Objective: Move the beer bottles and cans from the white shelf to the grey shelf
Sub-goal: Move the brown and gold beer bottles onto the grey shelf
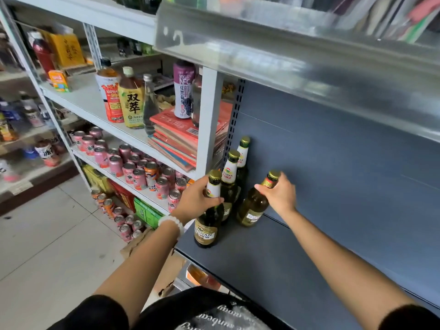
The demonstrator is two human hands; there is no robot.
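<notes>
Already four beer bottles stand on the grey shelf point(333, 163), clustered at its left end in the middle of the frame. The left hand point(197, 198) is wrapped around the neck of the front bottle point(208, 225), which sits near the shelf's front edge. The right hand point(279, 194) is closed over the neck of the tilted bottle point(253, 206), which leans left with its base on the shelf. Behind them two upright bottles point(229, 184) stand free against the back panel, one behind the other.

By my judgement the job is only partly done. On the white shelf point(90, 103), in the left half of the frame, rows of pink cans point(129, 167) crowd the lower tier, and more cans sit lower still, close to the floor; whether they are beer I cannot tell. I see no beer bottles left there, only juice and tea bottles and a stack of red books point(178, 136).

The beer bottles are dark green-brown glass, long-necked, with gold crown caps, white neck labels and gold body labels. The grey shelf is matt, flat and dark blue-grey, with a perforated metal upright at its left. The cans are glossy cylinders with silver tops.
</notes>
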